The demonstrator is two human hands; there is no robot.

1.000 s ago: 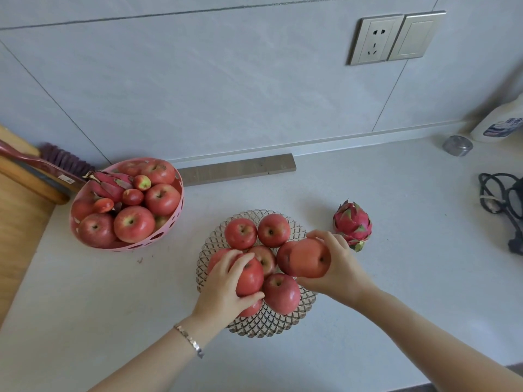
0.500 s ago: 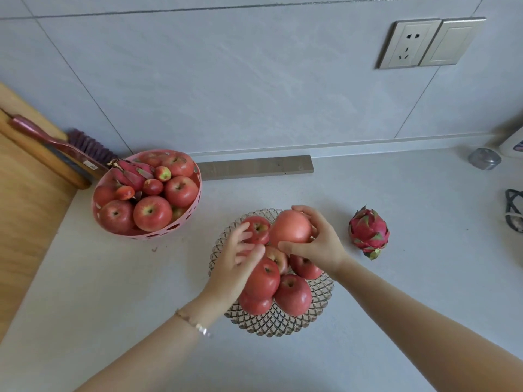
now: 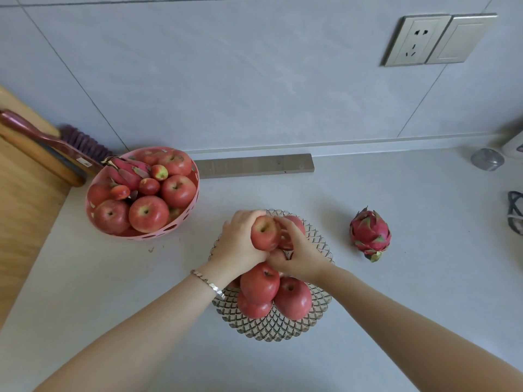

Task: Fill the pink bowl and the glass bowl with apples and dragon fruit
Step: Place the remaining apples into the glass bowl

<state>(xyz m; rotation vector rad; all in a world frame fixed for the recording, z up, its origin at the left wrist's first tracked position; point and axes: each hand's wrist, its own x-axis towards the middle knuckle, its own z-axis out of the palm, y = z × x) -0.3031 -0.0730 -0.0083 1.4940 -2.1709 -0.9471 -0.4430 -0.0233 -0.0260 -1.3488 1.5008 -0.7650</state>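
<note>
Both hands have closed in over the far side of the glass bowl (image 3: 319, 312). Left hand (image 3: 240, 244) now grips an apple (image 3: 264, 233); right hand (image 3: 300, 256) grasps another beside it. Step: stacking apples. Pink bowl (image 3: 181, 222) looks full. Next, seat both steadily, then fetch the dragon fruit (image 3: 370, 233) lying on the counter (image 3: 410, 278)

No legible text — only a blurred sticker (image 3: 85, 163) on the brush handle (image 3: 42, 136)
</note>
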